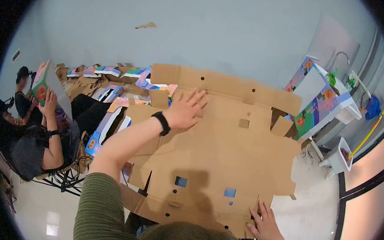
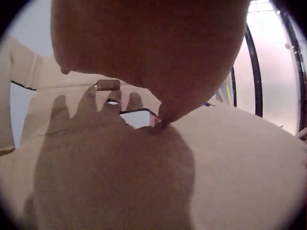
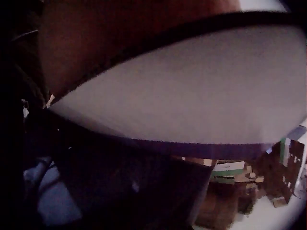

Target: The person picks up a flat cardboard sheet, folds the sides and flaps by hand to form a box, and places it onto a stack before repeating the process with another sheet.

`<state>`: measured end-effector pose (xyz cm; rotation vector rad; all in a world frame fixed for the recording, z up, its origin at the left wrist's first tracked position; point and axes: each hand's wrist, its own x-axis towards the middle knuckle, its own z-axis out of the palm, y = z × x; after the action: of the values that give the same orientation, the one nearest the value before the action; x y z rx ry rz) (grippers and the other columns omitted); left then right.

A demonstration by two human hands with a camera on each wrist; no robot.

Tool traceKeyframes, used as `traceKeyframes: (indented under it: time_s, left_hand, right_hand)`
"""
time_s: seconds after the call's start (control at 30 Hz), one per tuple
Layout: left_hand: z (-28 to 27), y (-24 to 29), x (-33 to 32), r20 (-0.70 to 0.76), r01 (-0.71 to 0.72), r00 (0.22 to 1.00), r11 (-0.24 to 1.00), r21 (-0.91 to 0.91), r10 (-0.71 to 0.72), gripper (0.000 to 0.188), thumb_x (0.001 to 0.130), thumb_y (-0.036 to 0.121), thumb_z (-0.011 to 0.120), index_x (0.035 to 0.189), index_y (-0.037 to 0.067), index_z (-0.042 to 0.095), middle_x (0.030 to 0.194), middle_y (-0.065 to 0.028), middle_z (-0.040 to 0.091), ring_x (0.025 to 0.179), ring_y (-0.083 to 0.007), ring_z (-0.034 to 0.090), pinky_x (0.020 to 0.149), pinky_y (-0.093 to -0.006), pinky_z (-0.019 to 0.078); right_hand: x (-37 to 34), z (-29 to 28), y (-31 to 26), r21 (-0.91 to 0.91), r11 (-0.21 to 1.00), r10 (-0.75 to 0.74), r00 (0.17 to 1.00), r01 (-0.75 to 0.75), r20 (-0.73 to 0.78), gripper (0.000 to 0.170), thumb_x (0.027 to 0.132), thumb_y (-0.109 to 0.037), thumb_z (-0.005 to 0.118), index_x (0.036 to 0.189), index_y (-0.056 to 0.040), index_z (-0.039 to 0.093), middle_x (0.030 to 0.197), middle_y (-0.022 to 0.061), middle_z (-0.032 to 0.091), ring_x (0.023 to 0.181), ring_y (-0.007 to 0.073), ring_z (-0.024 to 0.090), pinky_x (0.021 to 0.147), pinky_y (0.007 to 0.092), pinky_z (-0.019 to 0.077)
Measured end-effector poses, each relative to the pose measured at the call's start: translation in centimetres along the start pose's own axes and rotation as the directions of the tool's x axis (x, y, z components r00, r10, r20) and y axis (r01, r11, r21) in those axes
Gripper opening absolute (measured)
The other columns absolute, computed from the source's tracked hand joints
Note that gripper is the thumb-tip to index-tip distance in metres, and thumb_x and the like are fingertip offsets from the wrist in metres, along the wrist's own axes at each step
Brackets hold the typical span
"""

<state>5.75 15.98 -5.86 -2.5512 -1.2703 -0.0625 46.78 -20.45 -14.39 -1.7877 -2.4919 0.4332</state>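
Note:
A large unfolded cardboard box (image 1: pixel 225 144) lies spread in front of me, brown inner face up, with several punched holes and cut flaps. My left hand (image 1: pixel 186 110), fingers straight and spread, is over its far left part. In the left wrist view this hand (image 2: pixel 148 43) looms large at the top, its shadow falling on the cardboard (image 2: pixel 240 158). My right hand (image 1: pixel 264 225) rests at the near right corner, fingers extended along the edge. The right wrist view shows a dark part of that hand (image 3: pixel 96 48) above a pale surface (image 3: pixel 192 91) with a purple border.
Printed cartons (image 1: pixel 110 93) and cardboard pieces lie along the wall at the left. A seated person (image 1: pixel 45 142) there holds a printed carton (image 1: pixel 42 82). On the right stand another printed carton (image 1: pixel 316 105), a sink (image 1: pixel 348 110) and a white tub (image 1: pixel 339 157).

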Motion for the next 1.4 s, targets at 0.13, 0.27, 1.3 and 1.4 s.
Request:
traceKeyframes:
  time_s: [0.13, 0.27, 1.3, 1.4]
  left_hand:
    - [0.5, -1.3, -3.0, 0.09, 0.031, 0.996, 0.999, -0.042, -0.027, 0.085, 0.1, 0.058, 0.052, 0.167, 0.016, 0.02, 0.173, -0.0122, 0.02, 0.16, -0.036, 0.013, 0.124, -0.0681, 0.0118]
    - [0.9, -1.5, -2.5, 0.03, 0.013, 0.999, 1.0, 0.02, -0.013, 0.084, 0.102, 0.06, 0.049, 0.166, 0.011, 0.022, 0.172, -0.0125, 0.022, 0.159, -0.0312, 0.019, 0.124, -0.0666, 0.0147]
    - [3.6, -5.2, -7.4, 0.312, 0.38, 0.903, 0.888, -0.259, -0.296, 0.094, 0.098, 0.061, 0.056, 0.164, 0.005, 0.021, 0.17, -0.0204, 0.022, 0.157, -0.0369, 0.024, 0.126, -0.0605, 0.0191]
    - [5.8, -5.8, -9.8, 0.164, 0.164, 0.978, 0.959, -0.231, -0.127, 0.095, 0.097, 0.062, 0.057, 0.165, 0.007, 0.021, 0.17, -0.0195, 0.024, 0.157, -0.036, 0.025, 0.124, -0.065, 0.0192]
  right_hand:
    - [0.2, -0.7, -0.5, 0.022, 0.999, 0.039, 0.998, -0.04, 0.039, 0.067, 0.098, -0.048, 0.062, 0.156, -0.0183, 0.047, 0.165, 0.0275, 0.029, 0.153, 0.0466, 0.025, 0.121, 0.0619, 0.0268]
    - [0.6, -0.9, -0.6, 0.009, 0.999, 0.037, 0.999, -0.037, 0.028, 0.067, 0.097, -0.046, 0.064, 0.155, -0.0182, 0.047, 0.165, 0.0271, 0.029, 0.153, 0.0471, 0.026, 0.121, 0.0616, 0.0281]
    - [0.4, -0.2, -0.5, 0.107, 0.994, 0.039, 0.999, -0.037, -0.02, 0.073, 0.091, -0.043, 0.072, 0.153, -0.0126, 0.049, 0.166, 0.028, 0.026, 0.153, 0.048, 0.024, 0.123, 0.0602, 0.0248]
    - [-0.1, -2.7, -2.9, -0.05, 0.999, -0.012, 0.998, 0.015, 0.058, 0.078, 0.087, -0.053, 0.074, 0.152, -0.0161, 0.051, 0.165, 0.0244, 0.03, 0.154, 0.043, 0.028, 0.123, 0.059, 0.0249]
